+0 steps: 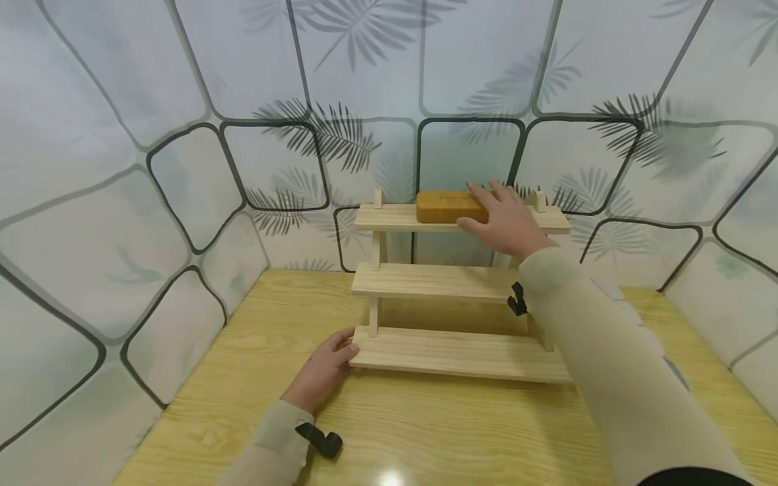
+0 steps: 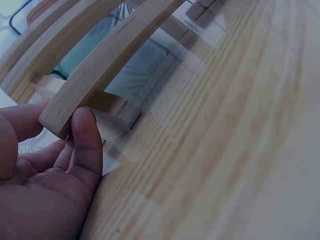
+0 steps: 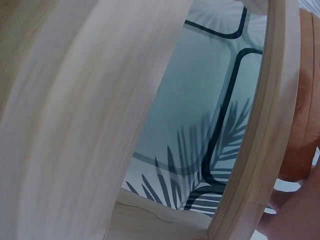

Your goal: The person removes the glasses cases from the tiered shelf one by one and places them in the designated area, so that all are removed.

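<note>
A three-tier wooden display stand [image 1: 437,280] stands on the table against the patterned backdrop. My left hand [image 1: 325,370] pinches the left end of its lowest board; in the left wrist view, thumb and fingers [image 2: 86,145] lie on opposite sides of that board [image 2: 95,65]. On the top board rests an orange-brown rounded case [image 1: 446,208], left of the board's right end. My right hand [image 1: 509,219] holds the case's right end, with the thumb at the front and the fingers over the top. In the right wrist view the case [image 3: 305,100] shows only partly beyond the top board [image 3: 265,140].
The wood-grain table [image 1: 243,378] extends around the stand. Patterned cloth walls [image 1: 152,223] close it in at the back and sides. Behind my right forearm, pale grey objects [image 1: 632,314] are partly hidden. Small upright pegs [image 1: 378,198] stick up behind the top board.
</note>
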Action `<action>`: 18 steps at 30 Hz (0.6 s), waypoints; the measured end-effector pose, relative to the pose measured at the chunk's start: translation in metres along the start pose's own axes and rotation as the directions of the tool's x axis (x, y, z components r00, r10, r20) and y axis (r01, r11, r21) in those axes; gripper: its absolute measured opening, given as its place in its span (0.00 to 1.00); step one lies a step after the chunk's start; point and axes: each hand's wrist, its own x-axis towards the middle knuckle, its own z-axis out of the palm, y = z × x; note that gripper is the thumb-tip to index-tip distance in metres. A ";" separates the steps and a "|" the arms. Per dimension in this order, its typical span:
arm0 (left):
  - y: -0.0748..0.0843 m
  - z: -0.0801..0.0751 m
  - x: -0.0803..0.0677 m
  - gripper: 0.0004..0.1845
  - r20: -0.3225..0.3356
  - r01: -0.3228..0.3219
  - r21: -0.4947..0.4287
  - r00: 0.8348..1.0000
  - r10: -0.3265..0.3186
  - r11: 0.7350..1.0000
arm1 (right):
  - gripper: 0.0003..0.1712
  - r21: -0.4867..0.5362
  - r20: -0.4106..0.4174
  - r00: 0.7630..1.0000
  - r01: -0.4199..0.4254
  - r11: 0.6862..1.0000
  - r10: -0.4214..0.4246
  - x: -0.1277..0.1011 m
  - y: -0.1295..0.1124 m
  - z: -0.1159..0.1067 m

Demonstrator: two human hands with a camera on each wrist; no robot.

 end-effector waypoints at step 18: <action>-0.001 -0.001 0.001 0.29 0.016 0.002 -0.017 1.000 -0.001 1.000 | 0.55 -0.044 -0.024 1.000 -0.004 0.999 0.003 0.010 0.009 0.007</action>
